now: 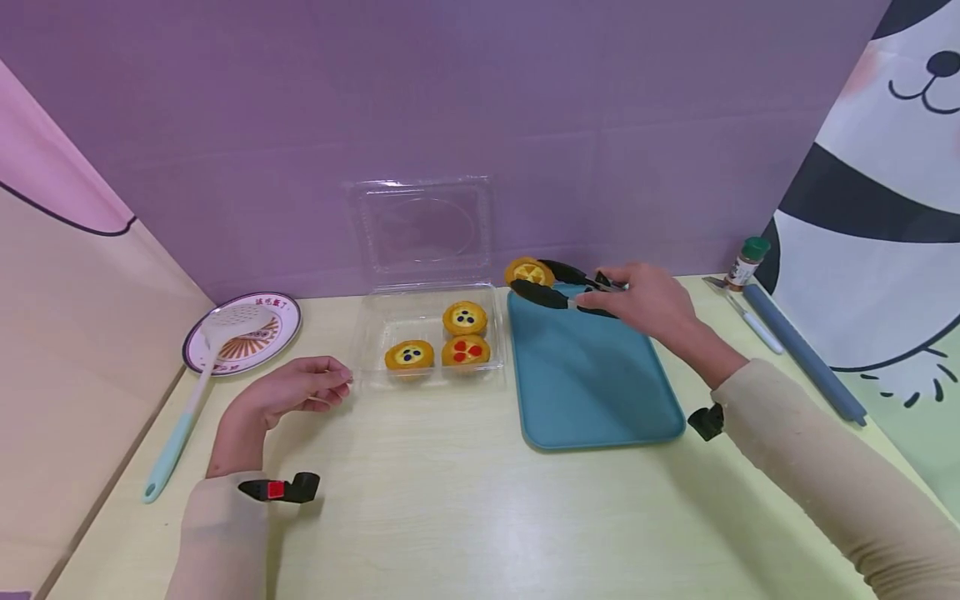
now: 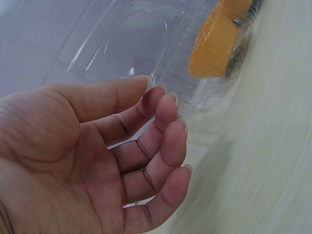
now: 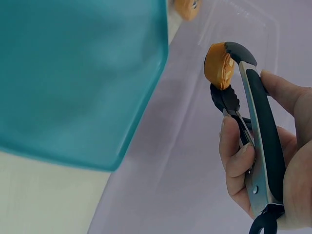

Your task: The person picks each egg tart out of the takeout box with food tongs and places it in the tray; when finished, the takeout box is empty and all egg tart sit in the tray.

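Currently right hand (image 1: 647, 302) squeezes black tongs (image 1: 570, 287) clamped on a yellow tart (image 1: 529, 272), held above the teal tray's (image 1: 592, 383) far-left corner. Left hand (image 1: 296, 389) rests loose, holding nothing, just left of the clear container (image 1: 375, 321) beside that tray.

The head camera looks down from far, the wrist cameras sit close, and all see the box (image 1: 427, 337).
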The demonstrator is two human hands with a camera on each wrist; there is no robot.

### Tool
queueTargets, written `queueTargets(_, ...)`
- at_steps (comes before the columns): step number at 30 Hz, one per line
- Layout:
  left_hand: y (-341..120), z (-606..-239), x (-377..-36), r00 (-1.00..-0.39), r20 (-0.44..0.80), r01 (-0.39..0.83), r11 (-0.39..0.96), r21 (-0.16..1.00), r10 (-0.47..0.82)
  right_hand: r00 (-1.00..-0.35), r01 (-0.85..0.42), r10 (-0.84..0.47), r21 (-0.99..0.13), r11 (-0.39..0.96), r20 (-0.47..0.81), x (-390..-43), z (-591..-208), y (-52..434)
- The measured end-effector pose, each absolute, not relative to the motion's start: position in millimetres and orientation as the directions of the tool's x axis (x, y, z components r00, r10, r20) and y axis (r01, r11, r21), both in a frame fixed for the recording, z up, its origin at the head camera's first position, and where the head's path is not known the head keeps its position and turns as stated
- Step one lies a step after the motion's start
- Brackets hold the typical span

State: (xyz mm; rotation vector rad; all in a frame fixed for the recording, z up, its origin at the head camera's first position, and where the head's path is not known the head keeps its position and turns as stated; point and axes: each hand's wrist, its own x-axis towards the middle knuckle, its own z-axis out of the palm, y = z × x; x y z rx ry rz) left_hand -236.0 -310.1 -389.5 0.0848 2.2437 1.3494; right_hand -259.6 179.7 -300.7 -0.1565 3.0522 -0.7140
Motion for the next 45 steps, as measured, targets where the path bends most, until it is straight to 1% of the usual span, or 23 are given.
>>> queueTargets(6,-310,-391,-238,-0.864,-0.397,-0.205,0.504,0.839,0.309,-0.996,-0.078,-0.086,-0.418,0.905,-0.001,-262,-307,191)
queueTargets(12,-311,-392,-238,-0.865,-0.397,-0.205,0.505,0.838,0.307,-0.996,-0.075,-0.085,-0.430,0.900,-0.006,-267,-318,199)
queueTargets(19,-311,-392,-237,-0.866,-0.395,-0.203,0.507,0.838,0.306,-0.997,-0.026,-0.056,-0.399,0.917,-0.062,-273,-332,199)
queueTargets(27,-310,-392,-238,-0.868,-0.386,-0.196,0.500,0.844,0.312,-0.993,-0.041,-0.080,-0.387,0.921,-0.086,-276,-341,198)
queueTargets(34,-310,-393,-238,-0.865,-0.386,-0.197,0.491,0.849,0.320,-0.992,-0.038,-0.083,-0.399,0.916,-0.095,-278,-349,196)
queueTargets(45,-310,-391,-237,-0.868,-0.386,-0.197,0.499,0.844,0.311,-0.989,-0.038,-0.093,-0.413,0.910,-0.113,-281,-350,193)
